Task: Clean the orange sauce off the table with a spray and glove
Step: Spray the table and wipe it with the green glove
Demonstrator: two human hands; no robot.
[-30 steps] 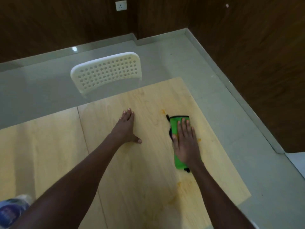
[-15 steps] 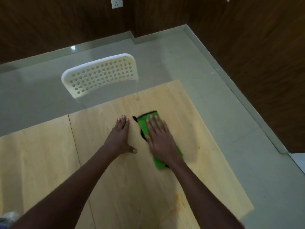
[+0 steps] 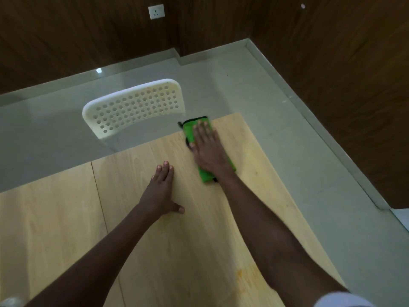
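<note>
Much of the single green microfibre cleaning glove [image 3: 190,131] is hidden under the right hand [image 3: 209,149], which is pressed flat on it at the far edge of the pale wooden table [image 3: 55,218]. The left hand [image 3: 159,191] is laid flat, fingers straight. One faint orange sauce smear [image 3: 242,273] is barely discernible. One white perforated plastic chair [image 3: 135,107] is partly concealed.

A white perforated chair [image 3: 135,107] is standing on the grey floor [image 3: 254,85], backed by dark wood-panelled walls [image 3: 332,63] carrying a white wall socket [image 3: 157,11].
</note>
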